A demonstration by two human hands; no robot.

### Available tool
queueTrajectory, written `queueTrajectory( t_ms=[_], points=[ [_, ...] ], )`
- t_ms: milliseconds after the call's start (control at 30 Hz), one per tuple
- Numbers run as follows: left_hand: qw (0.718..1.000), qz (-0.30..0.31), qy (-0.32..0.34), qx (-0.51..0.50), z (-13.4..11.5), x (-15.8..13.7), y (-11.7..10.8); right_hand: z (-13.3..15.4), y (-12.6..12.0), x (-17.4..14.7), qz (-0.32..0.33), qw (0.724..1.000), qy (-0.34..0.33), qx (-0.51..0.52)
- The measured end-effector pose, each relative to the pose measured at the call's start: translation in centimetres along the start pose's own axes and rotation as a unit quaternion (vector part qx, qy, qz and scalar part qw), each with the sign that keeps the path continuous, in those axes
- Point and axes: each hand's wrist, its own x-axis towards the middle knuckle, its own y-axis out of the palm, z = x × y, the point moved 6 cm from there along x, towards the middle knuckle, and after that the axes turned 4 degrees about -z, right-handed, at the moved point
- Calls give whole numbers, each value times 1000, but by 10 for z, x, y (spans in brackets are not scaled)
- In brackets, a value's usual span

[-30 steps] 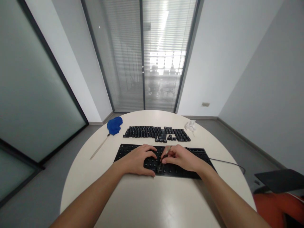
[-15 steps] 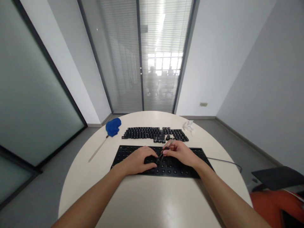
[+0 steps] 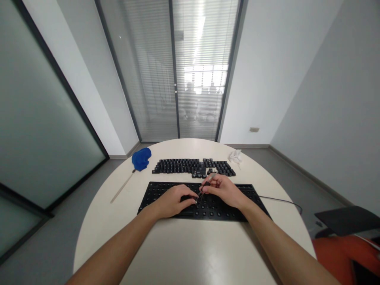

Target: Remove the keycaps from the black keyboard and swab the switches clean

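Observation:
A black keyboard (image 3: 175, 217) with its keycaps off lies before me, its rows of switches exposed. My right hand (image 3: 226, 190) grips a slim keycap puller (image 3: 212, 177), whose thin wire end points down and left over the keyboard's middle. Resting over the left-centre part of the keyboard, my left hand (image 3: 175, 201) brings thumb and index finger close together at the puller's wire tip. Something small and dark seems to be between those fingertips, too small to make out.
Behind the keyboard, loose black keycaps (image 3: 178, 166) lie in rows on the round white table (image 3: 190, 253). At left are a blue cloth (image 3: 141, 158) and a thin stick (image 3: 122, 186). A crumpled white tissue (image 3: 235, 156) lies at right, and a cable (image 3: 280, 200) runs off rightward.
My left thumb and index finger have closed together at the puller's tip. My right hand has shifted slightly left, tilting the puller a little.

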Motion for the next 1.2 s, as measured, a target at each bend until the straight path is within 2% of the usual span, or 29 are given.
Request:
queueTrajectory(
  t_ms=[333, 500, 733, 967, 1200],
  points=[
    [999, 25, 6, 20, -7, 3, 4, -5, 6, 1, 11, 999, 8, 31],
    [998, -13, -32, 48, 2, 5, 3, -12, 8, 5, 3, 999, 13, 36],
    [997, -41, -66, 1, 12, 3, 0, -12, 0, 6, -14, 1000, 9, 25],
    [999, -34, -35, 6, 9, 3, 1, -11, -3, 5, -11, 1000, 8, 21],
    [997, -24, -2, 75, 4, 1, 6, -12, -6, 5, -3, 1000, 11, 13]
  ],
)
